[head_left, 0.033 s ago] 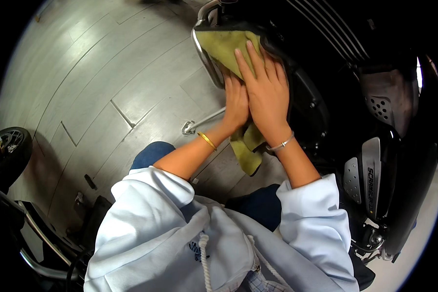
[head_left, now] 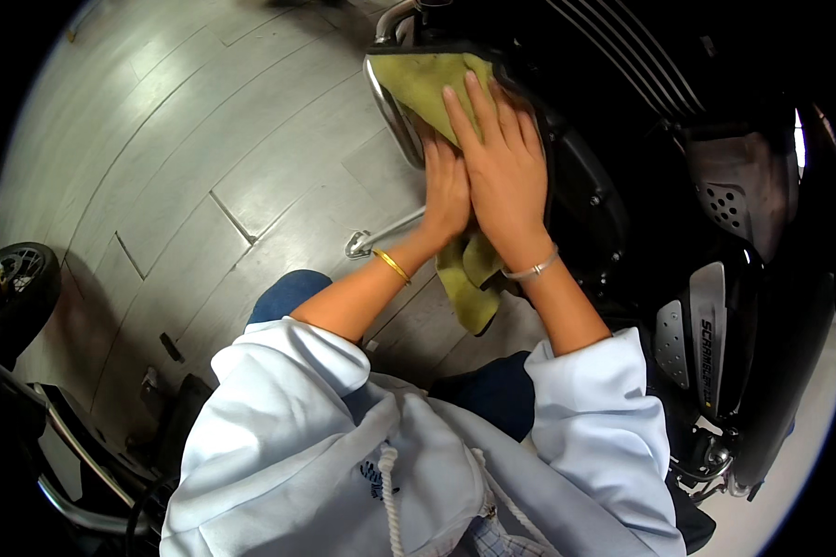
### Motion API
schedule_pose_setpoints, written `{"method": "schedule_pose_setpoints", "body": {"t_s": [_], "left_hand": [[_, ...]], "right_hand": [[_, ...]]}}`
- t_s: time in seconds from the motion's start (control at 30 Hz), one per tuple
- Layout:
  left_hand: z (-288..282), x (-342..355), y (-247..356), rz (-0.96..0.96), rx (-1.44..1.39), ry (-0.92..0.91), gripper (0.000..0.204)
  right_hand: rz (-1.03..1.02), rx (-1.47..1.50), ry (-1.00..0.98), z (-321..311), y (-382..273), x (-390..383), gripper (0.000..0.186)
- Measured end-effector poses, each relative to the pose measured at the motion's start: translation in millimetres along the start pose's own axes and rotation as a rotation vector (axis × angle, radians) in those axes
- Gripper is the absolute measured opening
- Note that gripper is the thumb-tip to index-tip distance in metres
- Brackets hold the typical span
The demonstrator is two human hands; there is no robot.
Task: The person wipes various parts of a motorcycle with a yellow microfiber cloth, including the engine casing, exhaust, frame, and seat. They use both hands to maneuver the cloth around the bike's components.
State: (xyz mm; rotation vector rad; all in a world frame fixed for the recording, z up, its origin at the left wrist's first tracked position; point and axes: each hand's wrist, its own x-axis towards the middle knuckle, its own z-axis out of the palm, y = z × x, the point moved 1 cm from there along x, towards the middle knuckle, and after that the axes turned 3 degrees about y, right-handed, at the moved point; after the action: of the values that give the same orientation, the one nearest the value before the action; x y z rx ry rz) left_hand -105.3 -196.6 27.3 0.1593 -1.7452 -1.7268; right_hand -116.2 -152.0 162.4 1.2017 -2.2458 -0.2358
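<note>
A yellow-green cloth (head_left: 418,79) lies over the black body of a motorcycle (head_left: 585,204), next to a chrome rail (head_left: 390,111). My right hand (head_left: 502,176) rests flat on the cloth with its fingers stretched out, a silver bracelet on the wrist. My left hand (head_left: 444,190) lies beside and partly under it, also against the cloth, with a gold bangle on the wrist. A loose end of the cloth hangs down below both wrists. Pale blue hoodie sleeves are pushed up my forearms.
The motorcycle's black tank with a silver side panel (head_left: 715,343) is at the right. A thin metal stand (head_left: 372,237) reaches onto the grey tiled floor (head_left: 204,139). A tyre (head_left: 19,288) and chrome tubes (head_left: 74,455) of another machine are at the left.
</note>
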Motion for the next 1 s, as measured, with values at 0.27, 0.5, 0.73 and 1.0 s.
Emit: {"method": "schedule_pose_setpoints", "body": {"t_s": [0.27,0.5,0.73,1.0], "left_hand": [[-11,32,-8,-0.102,-0.123,0.155,0.060],[-15,43,-5,-0.448,-0.916,0.126,0.055],[-1,14,16,-0.697,-1.187,0.095,0.054],[22,-21,38,-0.899,-1.459,-0.080,0.051]], "right_hand": [[-0.069,-0.133,0.020,25,-6,36,0.058],[-0.075,-0.072,0.051,44,-17,53,0.050],[-0.135,-0.206,-0.025,33,-23,28,0.052],[-0.108,-0.073,-0.064,12,-10,-17,0.047]]}}
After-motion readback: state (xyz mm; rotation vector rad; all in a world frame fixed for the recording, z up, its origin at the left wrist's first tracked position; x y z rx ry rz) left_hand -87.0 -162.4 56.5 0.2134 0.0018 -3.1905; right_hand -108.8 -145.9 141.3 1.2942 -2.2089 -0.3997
